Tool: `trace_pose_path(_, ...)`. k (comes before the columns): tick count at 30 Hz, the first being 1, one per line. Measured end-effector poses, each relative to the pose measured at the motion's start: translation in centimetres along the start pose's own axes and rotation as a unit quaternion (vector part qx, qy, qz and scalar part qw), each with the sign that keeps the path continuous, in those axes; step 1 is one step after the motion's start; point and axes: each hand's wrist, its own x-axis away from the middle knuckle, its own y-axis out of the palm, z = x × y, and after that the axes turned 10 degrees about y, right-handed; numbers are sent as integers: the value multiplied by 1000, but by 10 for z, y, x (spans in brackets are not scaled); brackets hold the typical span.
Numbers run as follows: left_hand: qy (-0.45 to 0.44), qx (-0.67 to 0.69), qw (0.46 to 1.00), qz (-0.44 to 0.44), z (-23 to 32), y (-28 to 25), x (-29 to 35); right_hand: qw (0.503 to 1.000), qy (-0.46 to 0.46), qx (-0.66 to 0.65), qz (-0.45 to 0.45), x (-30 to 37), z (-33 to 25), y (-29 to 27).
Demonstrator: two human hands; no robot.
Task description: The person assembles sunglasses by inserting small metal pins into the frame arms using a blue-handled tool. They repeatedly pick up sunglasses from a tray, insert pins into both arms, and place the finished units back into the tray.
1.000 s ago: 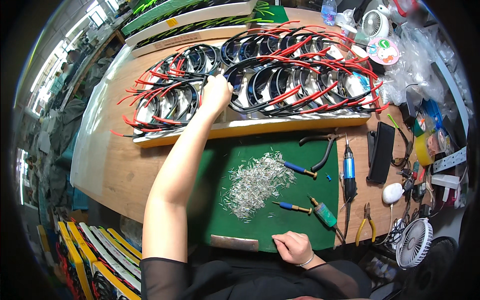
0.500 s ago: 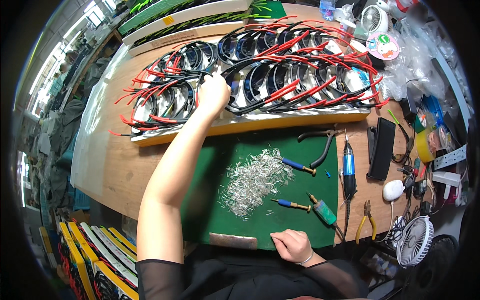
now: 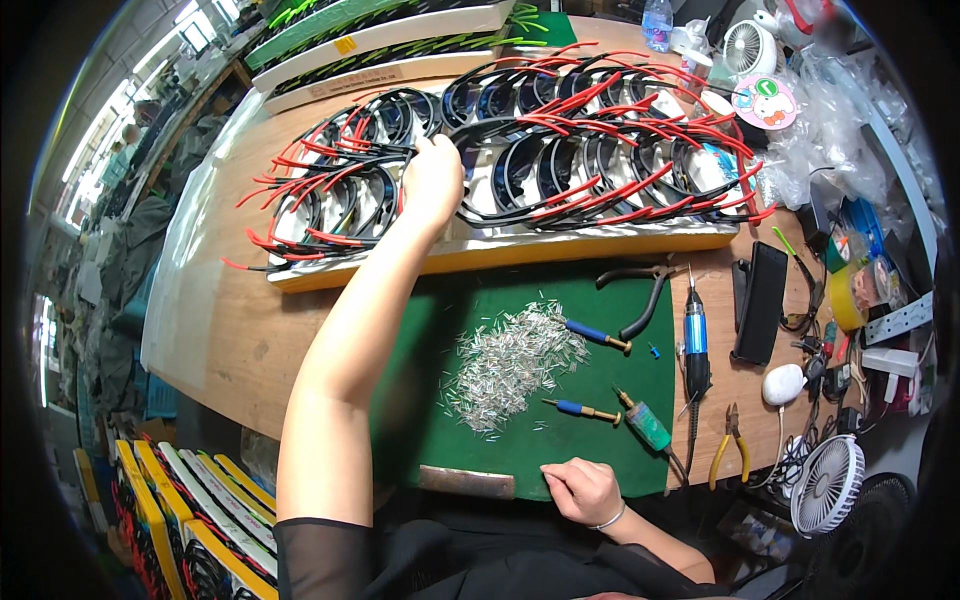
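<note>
Spotted the left hand [image 3: 435,182] at the upper middle of the frame, in the gap between two groups of black hoops [image 3: 548,165] with red ends. Saw fingers bunched fairly narrow and mostly turned away, so couldn't tell if pinching a hoop or only touching. Found the hoops packed in rows across the white tray [image 3: 590,246] with the yellow front, sitting on the counter [image 3: 270,350] at the upper middle. Caught the right hand [image 3: 583,490] at the lower middle, loosely curled on the near edge of the green mat [image 3: 560,450], with nothing visible in it

Couldn't call progress exactly. Would've guessed partway along, going by the well-filled tray, but couldn't sort finished hoops from unfinished ones. Also noticed a heap of silvery pins [image 3: 510,370] loose at the centre of the frame, so took those as left over or unused. Saw two blue-handled tools [image 3: 580,408], a green-handled tool [image 3: 650,426] and yellow pliers [image 3: 742,455] lying untouched towards the lower right
</note>
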Motion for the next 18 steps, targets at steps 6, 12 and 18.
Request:
trace_pose_path(6, -27, 21, 999, -23, 1, 12, 1, 1000, 7, 8, -2, 1, 0, 0)
trace_pose_path(12, -53, 82, 991, -93, -9, 11, -5, 1000, 6, 6, 0, 1, -2, 1)
trace_pose_path(18, -50, 69, 995, -59, -44, -6, -26, 1000, 10, 7, -8, -3, -2, -1)
